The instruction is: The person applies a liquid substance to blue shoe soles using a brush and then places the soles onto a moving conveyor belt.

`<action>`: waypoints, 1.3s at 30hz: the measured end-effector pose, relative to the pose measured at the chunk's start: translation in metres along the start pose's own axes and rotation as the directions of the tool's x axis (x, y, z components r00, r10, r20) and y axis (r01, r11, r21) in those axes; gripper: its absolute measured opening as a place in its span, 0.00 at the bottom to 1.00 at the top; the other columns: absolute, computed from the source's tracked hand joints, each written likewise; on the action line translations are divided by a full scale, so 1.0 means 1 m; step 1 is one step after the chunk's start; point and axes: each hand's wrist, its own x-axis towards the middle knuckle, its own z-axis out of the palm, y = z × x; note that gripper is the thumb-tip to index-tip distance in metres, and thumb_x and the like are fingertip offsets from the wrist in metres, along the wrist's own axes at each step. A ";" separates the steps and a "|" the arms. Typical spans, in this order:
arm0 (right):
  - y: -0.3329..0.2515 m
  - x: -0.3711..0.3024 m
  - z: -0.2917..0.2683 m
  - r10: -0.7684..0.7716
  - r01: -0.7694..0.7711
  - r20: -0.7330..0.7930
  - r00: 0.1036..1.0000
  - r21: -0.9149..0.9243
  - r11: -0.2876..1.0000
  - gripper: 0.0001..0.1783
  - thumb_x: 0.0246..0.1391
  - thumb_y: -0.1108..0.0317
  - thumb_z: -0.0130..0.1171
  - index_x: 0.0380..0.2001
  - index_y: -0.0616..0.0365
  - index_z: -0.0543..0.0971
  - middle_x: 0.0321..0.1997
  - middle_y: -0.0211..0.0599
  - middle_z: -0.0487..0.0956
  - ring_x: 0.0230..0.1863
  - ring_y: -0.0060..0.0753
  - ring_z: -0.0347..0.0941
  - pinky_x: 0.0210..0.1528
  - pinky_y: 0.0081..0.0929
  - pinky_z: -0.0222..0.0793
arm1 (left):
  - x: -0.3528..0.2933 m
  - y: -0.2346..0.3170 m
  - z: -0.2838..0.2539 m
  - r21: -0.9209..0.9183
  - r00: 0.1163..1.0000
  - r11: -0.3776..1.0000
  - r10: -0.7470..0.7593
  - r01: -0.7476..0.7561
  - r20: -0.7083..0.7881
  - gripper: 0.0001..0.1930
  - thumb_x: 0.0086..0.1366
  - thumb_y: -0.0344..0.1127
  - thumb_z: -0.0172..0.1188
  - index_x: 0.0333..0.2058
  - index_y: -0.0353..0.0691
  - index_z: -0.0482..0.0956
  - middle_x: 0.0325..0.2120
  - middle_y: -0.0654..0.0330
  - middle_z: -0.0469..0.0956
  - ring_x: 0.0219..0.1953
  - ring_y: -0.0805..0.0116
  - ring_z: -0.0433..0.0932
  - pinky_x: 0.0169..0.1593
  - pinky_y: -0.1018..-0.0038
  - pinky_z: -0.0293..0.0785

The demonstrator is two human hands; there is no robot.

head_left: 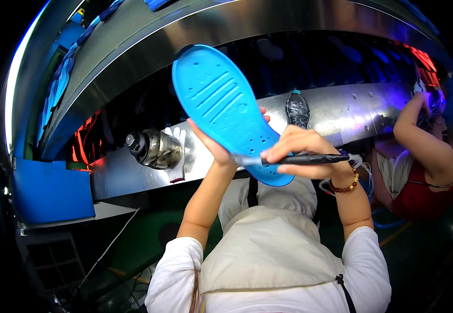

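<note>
My left hand (215, 146) holds up a bright blue shoe sole (218, 104), its fingers behind it and the thumb along its left edge. Grooves and small holes mark the sole's face, and a dark patch sits at its upper tip. My right hand (310, 145) grips a brush (315, 158) by its slim black handle, fingers closed round it. The brush's pale, blurred head points left across the lower part of the sole; whether it touches the surface I cannot tell.
On the metal bench (336, 117) stand a clear jar with a dark top (156, 149) and, beside it, a white knit glove (178, 156). A black sole-shaped piece (297, 109) lies farther right. Dark soles line the recess behind. Another person's arm (424, 128) is at the right.
</note>
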 end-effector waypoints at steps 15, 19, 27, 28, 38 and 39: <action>0.001 -0.024 0.001 0.242 -0.213 -0.224 0.944 0.145 0.966 0.12 0.41 0.76 0.60 0.34 0.62 0.79 0.34 0.39 0.79 0.36 0.30 0.73 0.40 0.24 0.68 | 0.008 0.031 0.006 -0.001 0.986 0.987 0.160 -0.160 -0.051 0.52 0.47 0.79 0.19 0.54 0.37 0.58 0.41 0.41 0.71 0.39 0.45 0.73 0.43 0.55 0.71; -0.002 -0.027 -0.003 0.096 -0.106 0.057 0.994 0.207 0.973 0.14 0.37 0.76 0.63 0.33 0.60 0.79 0.36 0.40 0.79 0.39 0.31 0.72 0.44 0.24 0.65 | 0.007 0.039 0.006 0.046 0.991 0.991 0.123 -0.125 0.047 0.48 0.51 0.75 0.20 0.55 0.38 0.57 0.44 0.41 0.69 0.42 0.48 0.73 0.45 0.56 0.70; 0.007 -0.030 0.021 0.352 -0.049 -0.235 0.906 0.768 0.639 0.13 0.45 0.76 0.57 0.37 0.67 0.75 0.41 0.51 0.75 0.43 0.36 0.73 0.47 0.26 0.69 | -0.006 0.033 0.041 0.101 0.991 0.995 0.002 0.012 -0.132 0.52 0.49 0.77 0.21 0.58 0.33 0.49 0.51 0.40 0.61 0.49 0.46 0.67 0.52 0.56 0.64; 0.000 -0.023 0.028 0.409 0.000 -0.252 0.877 0.851 0.525 0.13 0.46 0.75 0.56 0.38 0.67 0.74 0.42 0.51 0.75 0.44 0.36 0.73 0.48 0.28 0.68 | -0.019 0.015 0.042 0.105 0.977 0.994 0.050 -0.029 -0.206 0.53 0.47 0.78 0.24 0.58 0.34 0.48 0.53 0.42 0.60 0.50 0.46 0.67 0.52 0.55 0.64; -0.020 -0.018 0.000 0.181 -0.162 -0.002 0.984 0.427 0.890 0.14 0.34 0.81 0.62 0.31 0.67 0.78 0.36 0.52 0.77 0.40 0.43 0.75 0.45 0.32 0.70 | -0.032 0.032 0.002 -0.058 0.935 0.937 -0.336 0.344 0.112 0.32 0.54 0.47 0.47 0.54 0.32 0.59 0.46 0.46 0.69 0.46 0.57 0.71 0.51 0.67 0.66; -0.019 -0.018 0.000 0.222 -0.190 -0.046 0.974 0.372 0.909 0.14 0.35 0.81 0.62 0.32 0.67 0.78 0.37 0.52 0.77 0.41 0.43 0.75 0.45 0.31 0.70 | -0.030 0.037 0.012 0.109 0.904 0.900 -0.427 0.422 0.031 0.33 0.53 0.47 0.48 0.55 0.32 0.58 0.48 0.47 0.67 0.47 0.57 0.70 0.51 0.68 0.65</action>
